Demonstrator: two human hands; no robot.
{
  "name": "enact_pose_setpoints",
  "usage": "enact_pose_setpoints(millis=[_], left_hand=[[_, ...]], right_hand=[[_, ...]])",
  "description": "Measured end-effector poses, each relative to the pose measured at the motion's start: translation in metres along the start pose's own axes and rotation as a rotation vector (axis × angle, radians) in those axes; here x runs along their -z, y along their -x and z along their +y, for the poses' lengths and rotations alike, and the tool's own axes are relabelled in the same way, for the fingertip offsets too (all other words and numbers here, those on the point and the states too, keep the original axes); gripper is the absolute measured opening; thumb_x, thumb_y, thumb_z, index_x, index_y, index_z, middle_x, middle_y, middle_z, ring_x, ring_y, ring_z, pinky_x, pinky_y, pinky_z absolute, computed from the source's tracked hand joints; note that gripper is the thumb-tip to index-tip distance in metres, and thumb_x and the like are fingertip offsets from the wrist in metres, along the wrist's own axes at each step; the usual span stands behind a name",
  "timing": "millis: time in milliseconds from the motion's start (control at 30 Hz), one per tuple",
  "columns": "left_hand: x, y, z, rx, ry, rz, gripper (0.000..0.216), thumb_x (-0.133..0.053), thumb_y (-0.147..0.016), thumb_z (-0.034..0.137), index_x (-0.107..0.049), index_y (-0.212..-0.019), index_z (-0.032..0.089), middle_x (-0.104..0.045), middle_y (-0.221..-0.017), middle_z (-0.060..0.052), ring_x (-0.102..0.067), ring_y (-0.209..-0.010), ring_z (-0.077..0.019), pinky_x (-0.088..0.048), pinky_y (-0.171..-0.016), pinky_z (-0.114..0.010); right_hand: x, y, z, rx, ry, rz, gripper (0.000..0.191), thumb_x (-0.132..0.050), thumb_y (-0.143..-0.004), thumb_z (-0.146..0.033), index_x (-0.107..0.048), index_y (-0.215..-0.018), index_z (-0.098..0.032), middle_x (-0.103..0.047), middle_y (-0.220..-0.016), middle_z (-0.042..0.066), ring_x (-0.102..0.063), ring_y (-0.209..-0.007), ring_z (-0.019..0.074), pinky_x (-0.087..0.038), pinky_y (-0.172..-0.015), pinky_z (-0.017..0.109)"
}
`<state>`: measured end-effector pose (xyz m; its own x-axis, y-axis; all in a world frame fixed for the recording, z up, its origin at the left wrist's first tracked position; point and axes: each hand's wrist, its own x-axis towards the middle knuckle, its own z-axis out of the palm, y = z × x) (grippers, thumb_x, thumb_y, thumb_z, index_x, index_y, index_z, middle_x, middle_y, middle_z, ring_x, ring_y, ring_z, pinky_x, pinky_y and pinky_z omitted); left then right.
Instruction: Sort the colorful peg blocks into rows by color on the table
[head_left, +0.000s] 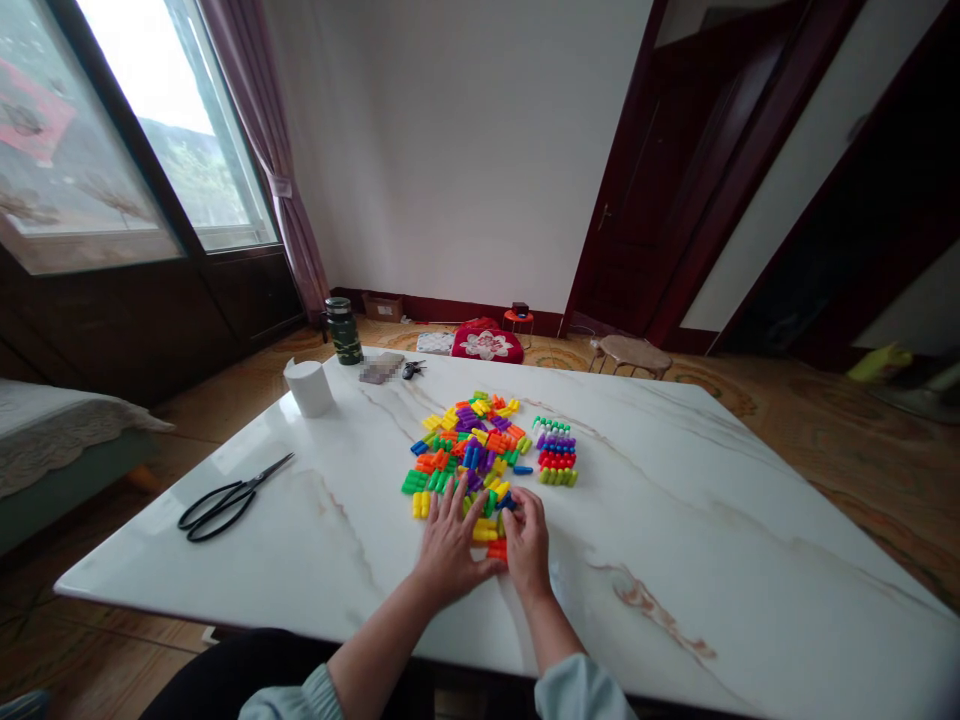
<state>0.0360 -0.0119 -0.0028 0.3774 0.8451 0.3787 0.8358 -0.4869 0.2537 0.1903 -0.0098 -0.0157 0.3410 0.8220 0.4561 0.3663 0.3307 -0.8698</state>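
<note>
A loose heap of small capsule-shaped plastic pieces (471, 455) in yellow, green, orange, purple and blue lies mid-table; many sit side by side in short groups. My left hand (450, 550) rests with fingers spread on the heap's near edge, its thumb reaching toward my right hand. At the heap's near right, my right hand (528, 540) has its fingers pinched on a dark blue plastic piece (507, 500). Red-orange pieces (496, 549) show between the two hands. Right of the heap stand neat rows of pieces (556, 460) in green and white, purple, blue, red and yellow-green.
The white marbled table (712, 560) bears black-handled scissors (229, 500) at left. Toward its far left edge are a white paper roll (308, 388), a dark green flask (343, 332) and keys (412, 369). A stool (634, 353) stands beyond the far edge.
</note>
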Motion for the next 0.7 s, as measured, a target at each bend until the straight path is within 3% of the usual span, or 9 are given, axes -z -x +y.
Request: enact_pose_setpoints(millis=[200,433,700], left_hand=[[-0.001,-0.007,-0.015,-0.062,0.034,-0.038,0.096,-0.058,-0.072,0.077,-0.031,-0.151,0.03,-0.016,-0.162,-0.014,-0.02,-0.144,-0.045,-0.023,-0.109,-0.068],[-0.001,-0.005,-0.014,-0.065,0.064,-0.053,0.084,-0.054,-0.083,0.068,-0.028,-0.152,0.028,-0.012,-0.162,-0.014,-0.018,-0.146,-0.0423,-0.021,-0.111,-0.067],[0.002,-0.004,-0.012,-0.083,0.063,-0.072,0.091,-0.054,-0.08,0.072,-0.025,-0.153,0.027,-0.012,-0.163,-0.013,-0.016,-0.146,-0.0418,-0.021,-0.112,-0.065]], right_hand=[[-0.001,0.0,0.003,0.009,0.014,-0.007,0.029,-0.05,-0.089,-0.028,-0.058,-0.115,-0.02,-0.058,-0.122,0.013,-0.059,-0.108,0.0223,-0.055,-0.088,0.039],[0.0,0.002,0.007,0.025,0.062,-0.051,0.03,-0.049,-0.088,-0.025,-0.059,-0.116,-0.02,-0.055,-0.127,0.013,-0.055,-0.117,0.024,-0.051,-0.096,0.044],[0.0,0.002,0.007,0.047,0.074,-0.075,0.031,-0.05,-0.086,-0.022,-0.058,-0.115,-0.021,-0.054,-0.128,0.013,-0.055,-0.118,0.025,-0.051,-0.096,0.046]])
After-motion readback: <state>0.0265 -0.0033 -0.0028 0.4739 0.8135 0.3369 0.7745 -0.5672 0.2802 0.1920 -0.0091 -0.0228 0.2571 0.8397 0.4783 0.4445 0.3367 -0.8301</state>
